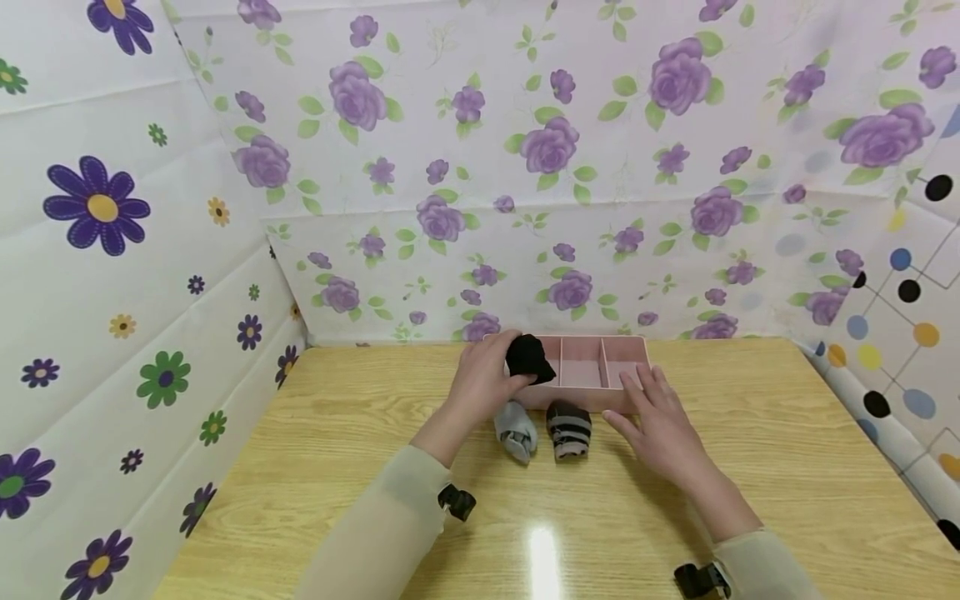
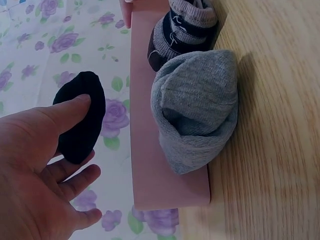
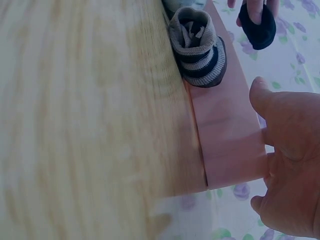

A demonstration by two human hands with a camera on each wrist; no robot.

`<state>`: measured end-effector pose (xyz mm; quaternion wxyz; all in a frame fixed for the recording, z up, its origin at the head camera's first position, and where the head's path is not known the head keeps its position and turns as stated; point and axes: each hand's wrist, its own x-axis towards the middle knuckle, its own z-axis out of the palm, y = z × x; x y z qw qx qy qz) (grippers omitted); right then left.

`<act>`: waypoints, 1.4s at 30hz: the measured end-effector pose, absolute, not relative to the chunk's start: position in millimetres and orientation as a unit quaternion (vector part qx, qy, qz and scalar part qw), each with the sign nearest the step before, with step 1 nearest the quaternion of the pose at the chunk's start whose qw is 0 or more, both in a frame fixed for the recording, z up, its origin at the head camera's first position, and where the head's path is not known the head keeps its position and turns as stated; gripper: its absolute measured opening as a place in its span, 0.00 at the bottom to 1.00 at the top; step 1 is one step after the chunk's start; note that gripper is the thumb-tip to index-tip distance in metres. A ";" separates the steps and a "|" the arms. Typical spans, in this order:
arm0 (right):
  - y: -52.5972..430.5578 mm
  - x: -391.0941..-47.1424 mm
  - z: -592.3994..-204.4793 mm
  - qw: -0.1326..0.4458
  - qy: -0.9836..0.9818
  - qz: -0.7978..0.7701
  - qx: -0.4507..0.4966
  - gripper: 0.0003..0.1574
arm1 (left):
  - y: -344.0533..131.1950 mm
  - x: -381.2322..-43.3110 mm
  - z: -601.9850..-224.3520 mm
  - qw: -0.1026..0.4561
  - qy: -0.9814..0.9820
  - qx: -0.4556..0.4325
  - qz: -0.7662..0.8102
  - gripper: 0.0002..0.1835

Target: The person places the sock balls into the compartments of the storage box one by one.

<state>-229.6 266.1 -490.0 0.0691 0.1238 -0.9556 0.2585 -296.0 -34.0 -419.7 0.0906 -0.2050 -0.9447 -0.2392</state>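
My left hand point(image 1: 483, 375) pinches a rolled black sock point(image 1: 529, 360) between thumb and fingers, above the left end of a pink divided box point(image 1: 592, 400). In the left wrist view the thumb lies across the black sock point(image 2: 82, 120). My right hand point(image 1: 663, 425) rests at the box's right end, its fingers fairly straight over the rim and the thumb out by the front wall. Against the box's front lie a rolled grey sock point(image 1: 516, 432) and, to its right, a rolled black-and-grey striped sock point(image 1: 570, 429).
The box stands at the back of a wooden table point(image 1: 360, 433), close to a flowered cloth backdrop point(image 1: 420, 275). Patterned cloths also hang at the left and right sides. A dark strap device point(image 1: 456, 502) sits on the left wrist, another point(image 1: 701, 581) on the right.
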 end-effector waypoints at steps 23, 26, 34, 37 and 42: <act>266.4 -230.8 -493.2 0.076 -0.955 0.258 0.126 0.53 | -15.5 -321.0 -437.4 0.080 -0.952 -0.213 -0.204 0.39; 266.2 -229.8 -491.6 0.075 -0.955 0.258 0.124 0.53 | -12.8 -323.2 -438.3 0.080 -0.953 -0.212 -0.201 0.38; 266.3 -228.9 -491.0 0.071 -0.956 0.258 0.122 0.53 | -8.3 -324.9 -440.4 0.076 -0.953 -0.220 -0.194 0.37; 266.5 -228.7 -490.6 0.071 -0.956 0.259 0.122 0.53 | -7.4 -325.3 -440.7 0.076 -0.953 -0.221 -0.194 0.36; 266.3 -228.1 -490.1 0.071 -0.955 0.259 0.124 0.53 | -5.7 -325.0 -440.9 0.078 -0.951 -0.225 -0.198 0.35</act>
